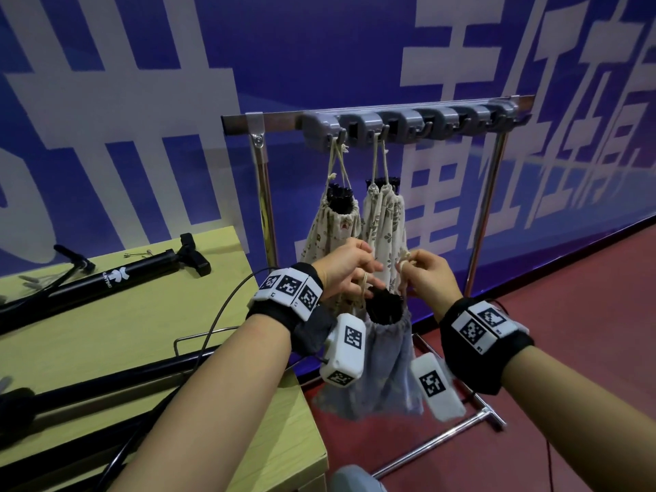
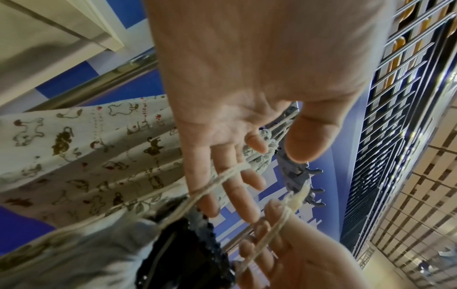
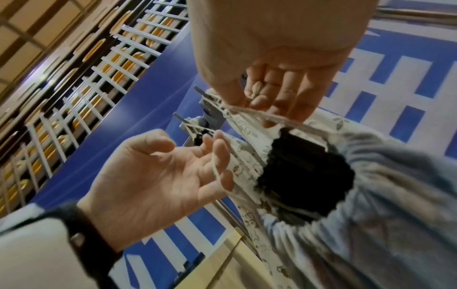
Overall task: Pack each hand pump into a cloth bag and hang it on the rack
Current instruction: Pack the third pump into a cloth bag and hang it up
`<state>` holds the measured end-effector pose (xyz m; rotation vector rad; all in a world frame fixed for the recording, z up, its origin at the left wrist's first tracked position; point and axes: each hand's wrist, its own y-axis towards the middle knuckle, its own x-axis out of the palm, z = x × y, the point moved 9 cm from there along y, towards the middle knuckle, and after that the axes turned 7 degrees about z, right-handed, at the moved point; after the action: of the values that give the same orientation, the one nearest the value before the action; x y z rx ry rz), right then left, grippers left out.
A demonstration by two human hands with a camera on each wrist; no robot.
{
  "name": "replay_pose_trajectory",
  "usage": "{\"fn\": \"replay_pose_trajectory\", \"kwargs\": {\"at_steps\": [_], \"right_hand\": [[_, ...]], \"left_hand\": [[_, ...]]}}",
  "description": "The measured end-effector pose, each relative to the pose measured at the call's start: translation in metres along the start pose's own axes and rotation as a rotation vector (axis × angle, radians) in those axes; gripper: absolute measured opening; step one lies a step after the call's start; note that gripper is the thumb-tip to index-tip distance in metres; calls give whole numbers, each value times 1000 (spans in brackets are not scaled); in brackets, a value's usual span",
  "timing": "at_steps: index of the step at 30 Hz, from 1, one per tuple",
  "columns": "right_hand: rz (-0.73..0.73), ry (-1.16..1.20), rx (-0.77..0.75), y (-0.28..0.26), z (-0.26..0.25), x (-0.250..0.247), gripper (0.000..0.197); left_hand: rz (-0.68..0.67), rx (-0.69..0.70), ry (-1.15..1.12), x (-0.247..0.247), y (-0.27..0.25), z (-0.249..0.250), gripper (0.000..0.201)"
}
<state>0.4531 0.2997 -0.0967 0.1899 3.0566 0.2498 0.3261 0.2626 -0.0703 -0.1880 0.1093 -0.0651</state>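
A grey-blue cloth bag (image 1: 387, 371) (image 3: 383, 195) hangs between my hands in front of the rack (image 1: 408, 124). The black top of a hand pump (image 1: 385, 307) (image 3: 304, 176) sticks out of its gathered mouth. My left hand (image 1: 349, 271) (image 2: 237, 168) has nearly straight fingers, and one drawstring (image 2: 217, 179) lies across them. My right hand (image 1: 422, 275) (image 3: 267, 101) pinches the other drawstring (image 3: 259, 115) near its knot. Two patterned bags (image 1: 333, 225) (image 1: 385, 221) hang from the left hooks just behind my hands, each with a pump in it.
Several grey hooks (image 1: 461, 118) to the right on the rack bar are bare. The wooden table (image 1: 159, 332) at the left carries two black pumps (image 1: 106, 275) (image 1: 106, 378) and a cable. The rack's chrome foot (image 1: 443, 442) crosses the red floor below the bag.
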Motion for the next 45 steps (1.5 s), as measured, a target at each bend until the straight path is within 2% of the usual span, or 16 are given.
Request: {"fn": "replay_pose_trajectory", "kwargs": {"at_steps": [6, 10, 12, 15, 19, 21, 24, 26, 28, 32, 35, 37, 41, 45], "right_hand": [[45, -297, -291, 0, -48, -20, 28], [103, -391, -405, 1, -81, -33, 29], [128, -420, -434, 2, -90, -39, 27], [138, -412, -425, 9, -93, -48, 25], [37, -394, -420, 11, -97, -53, 6], [-32, -403, -389, 16, -95, -55, 10], [-143, -449, -264, 24, -87, -59, 25], [-200, -384, -186, 30, -85, -62, 28], [-246, -248, -132, 34, -88, -62, 24], [-323, -41, -107, 41, -94, -63, 16], [-226, -48, -137, 55, -100, -69, 15], [-69, -69, -184, 74, -106, -77, 16], [235, -114, -321, 109, -120, -93, 21], [344, -184, -401, 133, -143, -87, 20]], "left_hand": [[-60, 56, 80, 14, -3, 19, 39], [-18, 95, 169, 22, -4, 40, 32], [-25, 103, 197, 30, -8, 47, 22], [-39, 133, 216, 41, -12, 55, 22], [-49, 135, 138, 56, -7, 59, 27], [-43, 165, 124, 62, -5, 67, 30], [-62, 199, 117, 71, 0, 84, 30], [-84, 215, 144, 76, 6, 97, 28], [-94, 236, 184, 79, 11, 111, 26], [-38, 266, 227, 75, 21, 135, 23], [13, 295, 244, 74, 33, 144, 23], [49, 325, 210, 73, 44, 151, 27], [8, 360, -5, 77, 59, 165, 26], [24, 389, -67, 73, 70, 179, 30]]}}
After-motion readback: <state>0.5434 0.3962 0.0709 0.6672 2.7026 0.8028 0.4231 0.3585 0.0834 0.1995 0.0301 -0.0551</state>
